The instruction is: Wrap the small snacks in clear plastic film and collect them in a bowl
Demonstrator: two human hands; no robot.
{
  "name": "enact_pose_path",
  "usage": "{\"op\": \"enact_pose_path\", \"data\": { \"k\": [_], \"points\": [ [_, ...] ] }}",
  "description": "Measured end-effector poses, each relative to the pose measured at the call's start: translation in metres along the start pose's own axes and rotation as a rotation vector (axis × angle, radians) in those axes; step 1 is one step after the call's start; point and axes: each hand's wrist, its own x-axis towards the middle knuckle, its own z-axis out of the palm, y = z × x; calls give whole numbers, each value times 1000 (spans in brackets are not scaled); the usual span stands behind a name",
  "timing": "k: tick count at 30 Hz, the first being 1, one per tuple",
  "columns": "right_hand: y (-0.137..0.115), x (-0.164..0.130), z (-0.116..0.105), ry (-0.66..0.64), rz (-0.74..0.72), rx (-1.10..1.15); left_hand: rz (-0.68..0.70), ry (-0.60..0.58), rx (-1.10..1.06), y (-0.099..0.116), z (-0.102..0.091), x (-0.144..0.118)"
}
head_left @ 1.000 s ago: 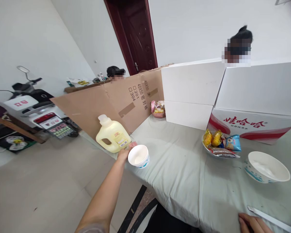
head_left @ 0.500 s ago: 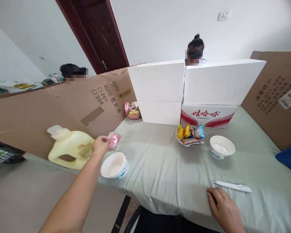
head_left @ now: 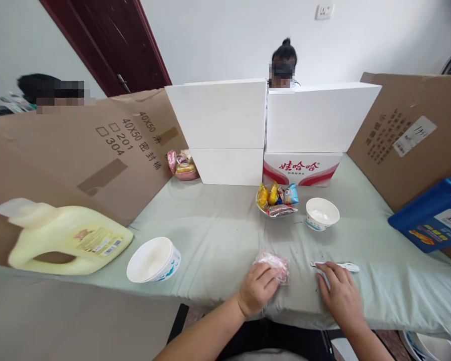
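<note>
While the desk point(head_left: 218, 225), draped in a pale green cloth, fills the middle of the scene, brown cardboard panels point(head_left: 78, 150) and white boxes point(head_left: 218, 113) wall it in at left, right and far side. At near left a yellow jug point(head_left: 65, 240) lies on its side, with a white paper bowl point(head_left: 153, 259) just to its right. A second bowl point(head_left: 322, 213) stands further off at right, beside a dish of wrapped snacks point(head_left: 277, 200). The left hand point(head_left: 257, 288) rests at the near edge, its fingers curled over a pink packet point(head_left: 276, 263) on the cloth. The right hand point(head_left: 340, 296) lies flat and spread, fingertips touching a white spoon point(head_left: 342, 266).
</note>
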Motion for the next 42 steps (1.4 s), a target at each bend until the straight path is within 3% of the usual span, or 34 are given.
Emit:
{"op": "enact_pose_path", "data": {
  "k": [3,6,10,13,15,17,21,24,27,31,34,38,42],
  "points": [
    [20,7,-2,-7,19,-138,-27,-79,-56,14,2,-12],
    [17,19,-2,-50,-2,-108,-41,-91,-106,13,-6,-14],
    [-35,37,-7,-111,-134,78,-75,5,-83,12,-10,-15],
    [-77,49,-15,-222,-278,70,-89,47,-72,13,-9,-17],
    [-86,54,-20,-285,-327,33,-153,77,-78,12,-8,-18],
    [-76,54,-23,-318,-320,16,-307,120,-101,8,-6,-19],
    [-14,42,-24,-313,-195,-10,-642,109,-209,-2,-1,-20],
    [22,31,-21,-297,-90,-37,-655,15,-266,-7,2,-19],
    [11,24,-18,-205,-66,48,-595,-33,-279,-7,3,-18],
    [-49,26,-11,-173,-179,321,-579,-1,-325,-5,0,-15],
    [-75,33,-3,-176,-204,412,-695,50,-444,-11,-6,-12],
    [-59,36,3,-68,-60,484,-1088,181,-580,-30,-18,-18],
    [-30,23,6,-10,148,489,-1185,249,-574,-41,-29,-36]
  ]
}}
